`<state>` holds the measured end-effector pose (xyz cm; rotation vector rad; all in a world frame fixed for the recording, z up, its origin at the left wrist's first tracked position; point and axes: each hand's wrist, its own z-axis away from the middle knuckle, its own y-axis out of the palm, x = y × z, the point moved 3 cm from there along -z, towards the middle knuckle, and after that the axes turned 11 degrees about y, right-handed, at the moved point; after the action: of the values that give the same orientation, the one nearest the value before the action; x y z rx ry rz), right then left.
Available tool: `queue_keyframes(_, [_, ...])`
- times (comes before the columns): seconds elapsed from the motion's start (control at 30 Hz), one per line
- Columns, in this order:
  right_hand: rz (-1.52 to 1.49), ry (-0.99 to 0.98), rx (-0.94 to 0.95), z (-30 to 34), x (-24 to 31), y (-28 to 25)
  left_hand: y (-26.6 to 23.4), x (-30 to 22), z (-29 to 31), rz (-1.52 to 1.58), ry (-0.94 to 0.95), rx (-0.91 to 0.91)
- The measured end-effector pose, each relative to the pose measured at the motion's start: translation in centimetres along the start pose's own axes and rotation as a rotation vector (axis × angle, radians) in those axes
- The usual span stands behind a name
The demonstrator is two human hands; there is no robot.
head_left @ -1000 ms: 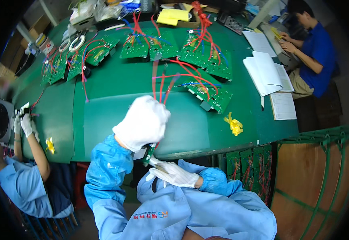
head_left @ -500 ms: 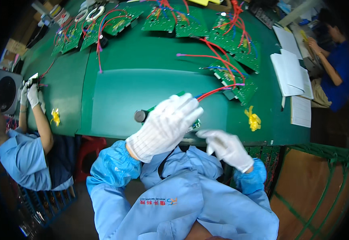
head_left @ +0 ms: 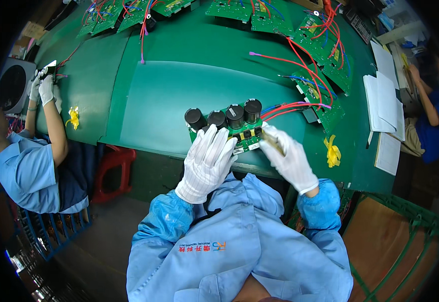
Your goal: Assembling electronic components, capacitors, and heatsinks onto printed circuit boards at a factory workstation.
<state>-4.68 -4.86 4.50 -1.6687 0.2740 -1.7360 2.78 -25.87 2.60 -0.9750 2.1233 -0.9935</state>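
Upright on the bench near me is a green circuit board (head_left: 252,147) with several black cylindrical capacitors (head_left: 235,116) along its far side. Red and blue wires (head_left: 285,107) run off its right end. My left hand (head_left: 207,163), in a white glove, lies with fingers stretched out over the board's near left part, by the capacitors. At the right end, my gloved right hand (head_left: 291,160) has its fingers curled, slightly blurred. A tan-brown narrow thing shows between its thumb and fingers; its kind is hard to make out.
More wired circuit boards (head_left: 320,100) lie at the right and along the far side. Yellow crumpled strips (head_left: 332,151) sit near the right front edge. Papers (head_left: 380,103) lie farther right. One co-worker (head_left: 33,166) handles a part at left; another person (head_left: 433,108) sits at right.
The board is now tilted so its capacitors show, where my left hand covered it before. My left hand has drawn back toward me; my right hand has moved up to the board's right end.
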Motion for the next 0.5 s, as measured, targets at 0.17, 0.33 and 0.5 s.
queue_keyframes(0.17, [0.281,-0.315,0.002,3.2,0.2,1.2,-2.5,-0.2,-0.9,-0.102,0.049,0.07])
queue_keyframes(0.33, [0.18,-0.283,0.015,4.7,-0.5,2.0,-1.3,-2.0,-1.9,-0.039,0.154,0.226])
queue_keyframes(0.5, [0.073,-0.011,0.059,4.4,-0.7,0.6,-1.8,-1.2,-2.7,0.028,0.175,0.329])
